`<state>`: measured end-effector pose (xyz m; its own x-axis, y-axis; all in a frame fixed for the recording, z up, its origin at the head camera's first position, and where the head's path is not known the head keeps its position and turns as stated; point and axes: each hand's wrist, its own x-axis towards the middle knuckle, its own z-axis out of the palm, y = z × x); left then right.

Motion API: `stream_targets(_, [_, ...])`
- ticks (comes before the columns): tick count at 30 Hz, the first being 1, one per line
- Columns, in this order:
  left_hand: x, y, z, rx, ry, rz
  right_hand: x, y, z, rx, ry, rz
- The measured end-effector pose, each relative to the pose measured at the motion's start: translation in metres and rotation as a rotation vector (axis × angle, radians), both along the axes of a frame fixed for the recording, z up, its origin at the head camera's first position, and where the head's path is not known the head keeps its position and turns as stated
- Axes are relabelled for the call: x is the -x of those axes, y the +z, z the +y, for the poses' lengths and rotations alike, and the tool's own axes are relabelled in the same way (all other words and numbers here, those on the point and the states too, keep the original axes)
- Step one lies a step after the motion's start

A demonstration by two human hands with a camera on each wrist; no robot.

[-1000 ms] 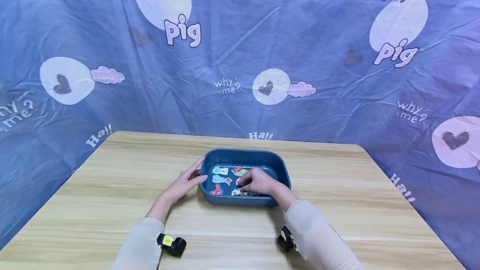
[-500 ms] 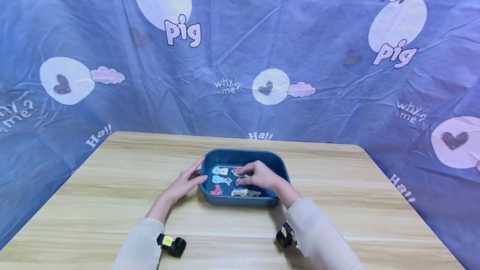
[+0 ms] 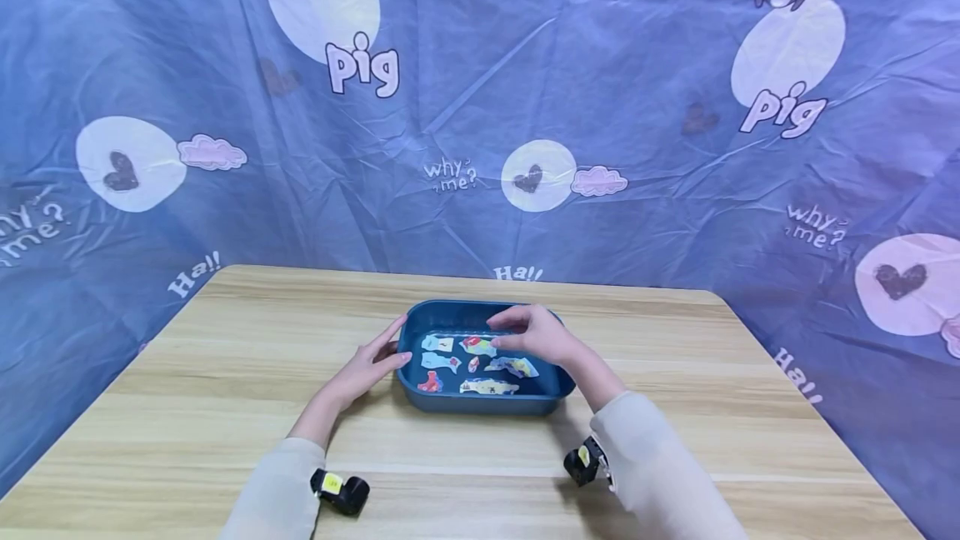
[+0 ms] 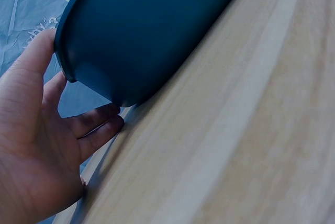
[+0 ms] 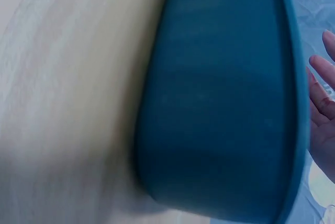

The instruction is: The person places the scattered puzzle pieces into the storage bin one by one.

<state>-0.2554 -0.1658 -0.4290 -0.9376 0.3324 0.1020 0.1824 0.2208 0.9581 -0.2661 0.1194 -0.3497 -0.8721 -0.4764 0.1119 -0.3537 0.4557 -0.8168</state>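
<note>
A dark blue rectangular tub (image 3: 480,406) stands on the table. Several flat, coloured cut-out pieces lie spread on its bottom: a red one (image 3: 431,382), a pale blue one (image 3: 440,362), a cream one (image 3: 489,387) and a blue-and-yellow one (image 3: 513,367) among them. At the tub's left end, my left hand (image 3: 358,375) rests with thumb and fingertips against rim and outer wall, fingers fairly straight. My right hand (image 3: 546,335) hovers over the right part of the tub, fingers loosely bent and apart, holding nothing. Its thumb overlaps a red-and-yellow piece (image 3: 477,345) in the head view.
The light wooden table (image 3: 262,340) extends around the tub. Behind it hangs a blue printed cloth (image 3: 450,107). A small black camera sits on each wrist, the left one (image 3: 340,492) and the right one (image 3: 585,462) both low over the table.
My right hand has risen from the pieces and moved back and right, uncovering the cream and blue-and-yellow pieces. My left hand stays at the tub's left end.
</note>
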Motion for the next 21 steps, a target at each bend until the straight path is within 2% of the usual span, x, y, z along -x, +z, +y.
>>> stream_targets(7, [0.003, 0.0, -0.001, 0.012, -0.005, 0.019, -0.005, 0.016, 0.014, 0.053, -0.015, 0.029])
stream_targets(13, [0.003, 0.003, -0.002, 0.049, 0.017, 0.011, -0.009, 0.027, 0.022, 0.106, -0.049, 0.07])
stream_targets(17, [0.001, 0.007, -0.004, 0.108, 0.015, 0.025, -0.011, 0.032, 0.025, 0.118, -0.065, 0.092])
stream_targets(21, [0.0, 0.016, -0.007, 0.213, 0.001, 0.075, -0.016, 0.04, 0.025, 0.108, -0.088, 0.137])
